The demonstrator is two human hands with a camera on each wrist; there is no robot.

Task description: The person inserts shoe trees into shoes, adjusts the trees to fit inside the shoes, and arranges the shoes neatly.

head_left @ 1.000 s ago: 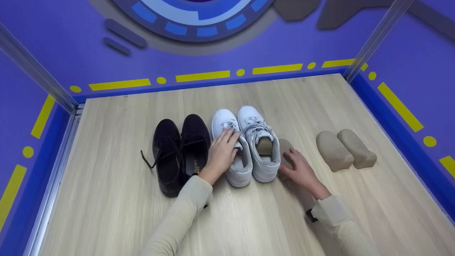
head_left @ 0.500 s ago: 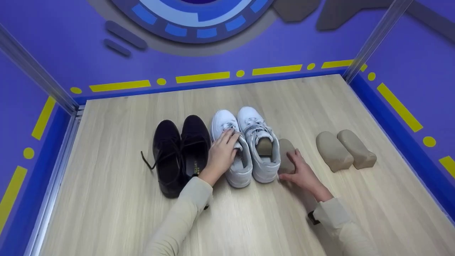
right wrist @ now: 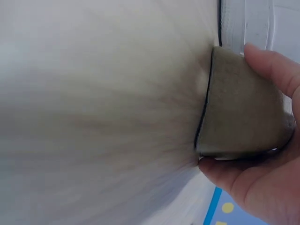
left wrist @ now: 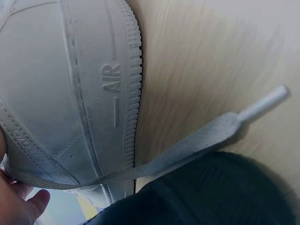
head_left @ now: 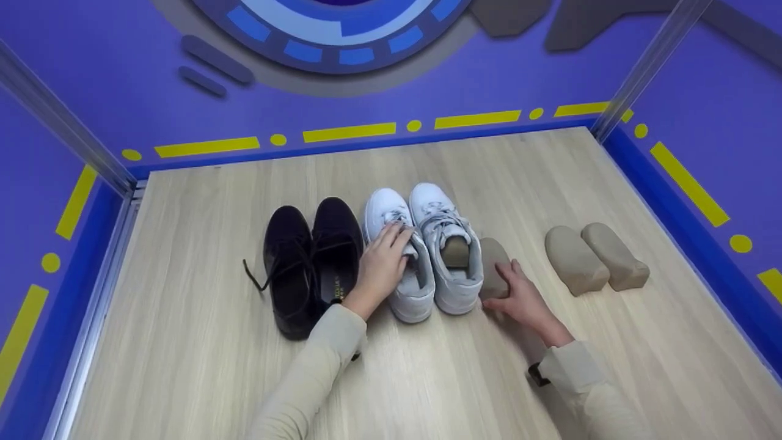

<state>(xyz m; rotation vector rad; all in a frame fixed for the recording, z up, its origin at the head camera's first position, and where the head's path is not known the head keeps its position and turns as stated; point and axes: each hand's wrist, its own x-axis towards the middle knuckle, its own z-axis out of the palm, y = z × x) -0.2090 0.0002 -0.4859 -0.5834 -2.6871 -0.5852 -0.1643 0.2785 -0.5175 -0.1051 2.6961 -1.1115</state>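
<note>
Two white sneakers (head_left: 427,201) stand side by side on the pale wood tabletop (head_left: 201,244) in my head view, toes away from me. My left hand (head_left: 380,266) grips the left sneaker (head_left: 412,304) at the tongue, fingers bent over it beside the opening. The right sneaker (head_left: 443,217) has a beige form (head_left: 455,252) inside, below its tongue. Just right of that sneaker, my right hand (head_left: 519,296) holds a loose beige block (head_left: 492,269) between thumb and fingers; the block is low at the tabletop. Farther right, well apart, two more beige blocks (head_left: 575,260) lie next to each other. On my left, a pair of black shoes (head_left: 293,244) stands close to the white pair, one dark lace trailing out. A blue-purple wall with yellow dashes (head_left: 348,131) runs behind everything.

From my left wrist, I see the sneaker's side close up, with raised AIR lettering (left wrist: 111,78) along its sole. A grey lace (left wrist: 187,147) stretches across to a pale tip over the wood. My fingertips show only at the lower left corner.

From my right wrist, thumb and fingers span the block, one on each side. A white sneaker's edge shows above it, and the wood is blurred.
</note>
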